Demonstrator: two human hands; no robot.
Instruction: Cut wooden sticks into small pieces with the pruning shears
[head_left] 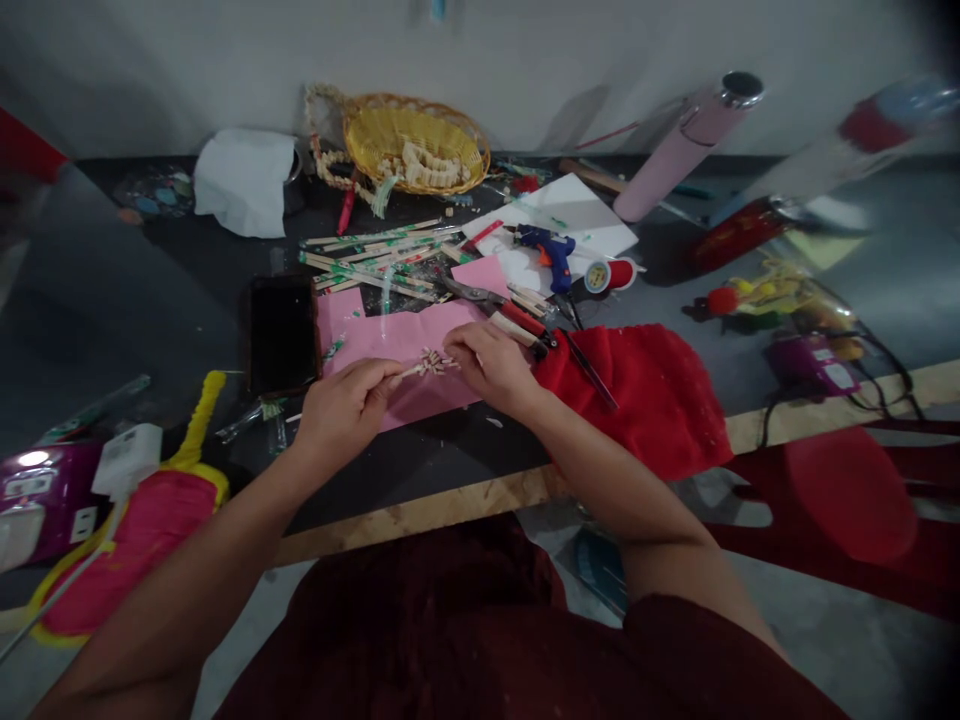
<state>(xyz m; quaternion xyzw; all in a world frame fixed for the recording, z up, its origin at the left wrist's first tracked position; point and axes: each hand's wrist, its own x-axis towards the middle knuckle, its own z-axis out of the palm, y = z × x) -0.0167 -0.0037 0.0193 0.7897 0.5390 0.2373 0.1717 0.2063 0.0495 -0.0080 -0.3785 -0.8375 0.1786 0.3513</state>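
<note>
My left hand (351, 408) pinches the left end of a thin pale stick above a pink sheet (409, 335). Several small wooden pieces (433, 362) lie in a cluster between my two hands, close to the stick's tip. My right hand (491, 365) is closed at the right side of the cluster, its fingertips pressed together; what they hold is too small to name. Just behind my right hand lie pliers with red handles (517, 318). Red cloth (637, 395) is spread to the right of my right wrist.
A dark phone (283, 335) lies left of the pink sheet. Behind are wrapped sticks (375, 260), a blue glue gun (551, 255), red thread (621, 273) and a yellow basket (416, 130). A pink flask (675, 160) stands back right. A pink-yellow pouch (157, 530) sits front left.
</note>
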